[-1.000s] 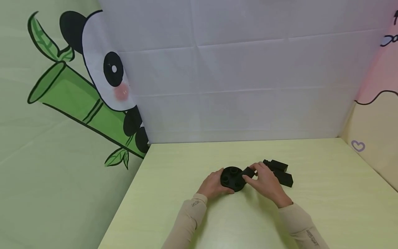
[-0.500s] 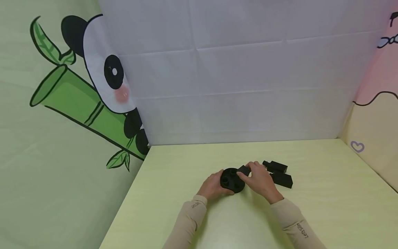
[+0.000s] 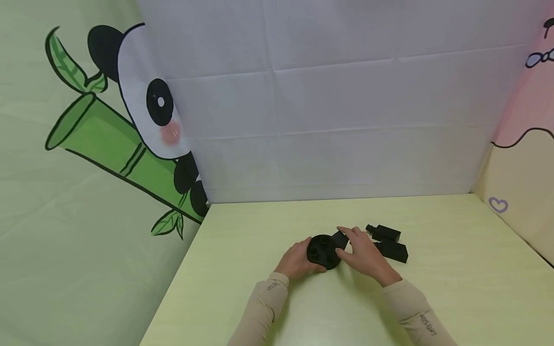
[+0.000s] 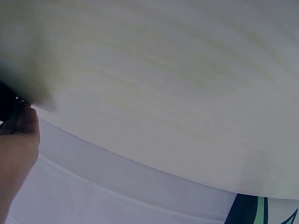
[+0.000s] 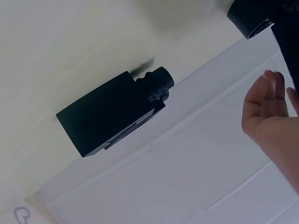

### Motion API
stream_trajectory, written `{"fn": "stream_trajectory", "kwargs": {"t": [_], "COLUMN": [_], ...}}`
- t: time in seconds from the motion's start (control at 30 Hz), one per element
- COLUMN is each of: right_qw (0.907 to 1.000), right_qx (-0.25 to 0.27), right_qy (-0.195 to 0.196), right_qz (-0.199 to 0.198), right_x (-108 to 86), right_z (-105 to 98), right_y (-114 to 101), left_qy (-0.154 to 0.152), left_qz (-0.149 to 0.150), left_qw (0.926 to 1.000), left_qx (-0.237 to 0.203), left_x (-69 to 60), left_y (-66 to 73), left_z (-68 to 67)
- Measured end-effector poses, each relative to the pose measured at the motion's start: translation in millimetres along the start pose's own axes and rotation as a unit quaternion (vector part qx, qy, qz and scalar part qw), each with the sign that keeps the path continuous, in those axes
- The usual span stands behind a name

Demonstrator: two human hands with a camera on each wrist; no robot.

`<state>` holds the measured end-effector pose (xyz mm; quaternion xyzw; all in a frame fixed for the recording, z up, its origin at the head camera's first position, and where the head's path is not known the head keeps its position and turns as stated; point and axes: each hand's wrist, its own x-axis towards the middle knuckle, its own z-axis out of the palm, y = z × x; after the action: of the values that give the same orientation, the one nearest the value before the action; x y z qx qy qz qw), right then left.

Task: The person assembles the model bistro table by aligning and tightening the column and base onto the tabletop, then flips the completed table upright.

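Observation:
A round black disc with several raised round sockets is tilted above the table. My left hand grips its left edge between thumb and fingers; in the left wrist view only part of that hand shows beside the dark disc. A black rectangular block stands against the disc's upper right side. My right hand pinches it, index finger at the far side and thumb at the near side. Where the block meets the disc is too dark to make out. In the right wrist view the hand is at the right edge.
Two more black blocks lie on the pale table right of the hands: one farther back, one nearer. The right wrist view shows one block with a ridged round neck. A white cloth hangs behind the table.
My right hand has moved the block left against the disc and turned it there; the thumb and index finger have since spread wider. The left hand keeps its grip on the disc.

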<state>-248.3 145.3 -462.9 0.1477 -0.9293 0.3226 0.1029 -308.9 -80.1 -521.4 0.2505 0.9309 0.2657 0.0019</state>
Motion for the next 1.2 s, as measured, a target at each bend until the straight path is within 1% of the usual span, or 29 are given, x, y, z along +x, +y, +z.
{"fn": "stream_trajectory", "kwargs": {"t": [0.1, 0.3, 0.4, 0.5, 0.6, 0.77, 1.0, 1.2], "right_qw": [1.0, 0.9995, 0.9993, 0.9991, 0.999, 0.9986, 0.9959, 0.995], "right_qx": [0.001, -0.02, -0.023, -0.022, -0.024, -0.03, -0.043, -0.056], "right_qy": [-0.003, 0.023, 0.028, 0.034, 0.038, 0.043, 0.079, 0.082], "right_qz": [-0.005, -0.008, -0.006, -0.012, -0.009, 0.008, -0.009, -0.003], "right_x": [-0.6, -2.1, -3.0, -3.1, -2.9, -3.7, -4.8, -4.7], "right_z": [-0.4, -0.7, -0.3, 0.2, 0.5, 0.5, 3.5, 3.7], "right_y": [3.2, 6.5, 6.7, 7.0, 6.8, 5.9, 4.5, 1.9], "left_qy": [-0.001, -0.003, 0.0, 0.003, 0.001, -0.003, -0.004, -0.005], "left_qz": [0.0, -0.01, -0.008, -0.005, -0.008, -0.019, -0.017, -0.02], "left_qw": [1.0, 0.9999, 1.0, 1.0, 1.0, 0.9998, 0.9998, 0.9998], "left_qx": [-0.001, -0.001, 0.001, 0.002, 0.001, 0.002, -0.005, 0.0], "left_x": [-0.3, -0.4, -0.1, -0.2, -0.4, -1.0, -1.0, -1.6], "left_y": [0.3, 0.9, 0.5, 0.6, 0.5, 0.2, 1.3, 2.0], "left_z": [-0.3, -0.8, -0.4, -0.2, 0.4, 1.4, 1.4, -0.4]}}
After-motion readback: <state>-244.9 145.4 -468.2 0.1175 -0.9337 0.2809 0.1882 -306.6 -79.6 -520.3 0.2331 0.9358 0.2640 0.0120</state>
